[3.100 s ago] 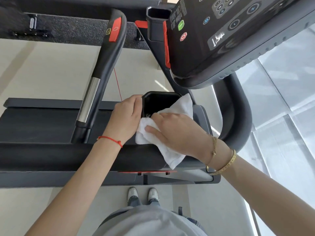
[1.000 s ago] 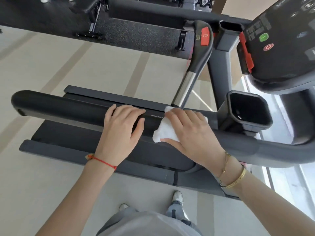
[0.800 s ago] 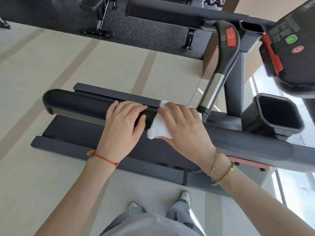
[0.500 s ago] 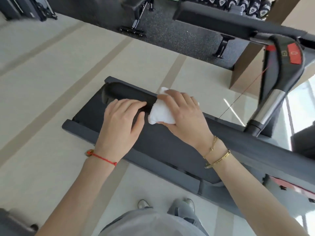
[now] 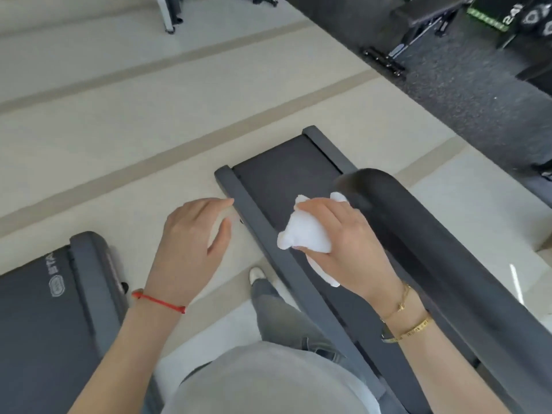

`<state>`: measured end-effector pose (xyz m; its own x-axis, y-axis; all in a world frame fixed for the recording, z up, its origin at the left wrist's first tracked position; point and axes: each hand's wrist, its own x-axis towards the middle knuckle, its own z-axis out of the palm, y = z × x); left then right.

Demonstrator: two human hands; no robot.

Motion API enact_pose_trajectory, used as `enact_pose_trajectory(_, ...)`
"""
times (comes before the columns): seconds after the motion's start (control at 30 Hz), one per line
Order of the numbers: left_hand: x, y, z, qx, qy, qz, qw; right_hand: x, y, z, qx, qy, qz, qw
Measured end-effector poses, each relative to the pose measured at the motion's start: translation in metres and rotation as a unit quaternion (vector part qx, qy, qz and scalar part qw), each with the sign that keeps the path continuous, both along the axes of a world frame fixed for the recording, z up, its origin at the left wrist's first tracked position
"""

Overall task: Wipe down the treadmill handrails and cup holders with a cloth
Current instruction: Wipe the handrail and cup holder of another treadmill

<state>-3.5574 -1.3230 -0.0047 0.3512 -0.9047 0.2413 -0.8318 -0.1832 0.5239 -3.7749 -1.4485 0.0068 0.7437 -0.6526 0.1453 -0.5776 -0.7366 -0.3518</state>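
Both hands have left the handrail [image 5: 424, 234] (end just beside): right hand [image 5: 343, 243] grips cloth [image 5: 304, 237], left hand [image 5: 191, 243] relaxed.

Lay open left of the handrail [image 5: 424, 234]: treadmill belt [image 5: 286, 174], then side rail [image 5: 263, 228], then pale floor [image 5: 119, 115] beyond. Blocked the near side of the handrail's rounded end: right hand [image 5: 346, 240] gripping a bunched white cloth [image 5: 304, 237]. Hovered over the floor, well left of the handrail: left hand [image 5: 191, 243]. Stood farther left: a second treadmill [image 5: 44, 309].

Both hands have left the handrail [image 5: 433, 234]; the right hand [image 5: 343, 246] now holds the cloth [image 5: 304, 237] bunched.
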Motion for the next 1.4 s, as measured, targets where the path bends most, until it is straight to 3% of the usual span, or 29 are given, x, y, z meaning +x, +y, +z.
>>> enact_pose_trajectory(0.27,0.089,-0.017,-0.011,0.035,0.017,0.121,0.992,0.123,-0.075,-0.023,0.092,0.007,0.057,0.994)
enact_pose_trajectory(0.47,0.177,-0.06,0.001,0.026,0.022,0.219,0.975,0.234,-0.135,-0.024,0.092,-0.02,0.088,0.992)
enact_pose_trajectory(0.77,0.286,-0.11,0.001,0.017,0.043,0.287,0.957,0.376,-0.205,-0.024,0.115,-0.016,0.14,0.983)
enact_pose_trajectory(1.1,0.457,-0.214,-0.014,0.018,0.054,0.269,0.961,0.524,-0.302,-0.043,0.152,-0.033,0.084,0.984)
enact_pose_trajectory(1.4,0.633,-0.352,-0.001,0.034,0.017,0.145,0.989,0.647,-0.394,-0.037,0.144,-0.076,-0.041,0.986)
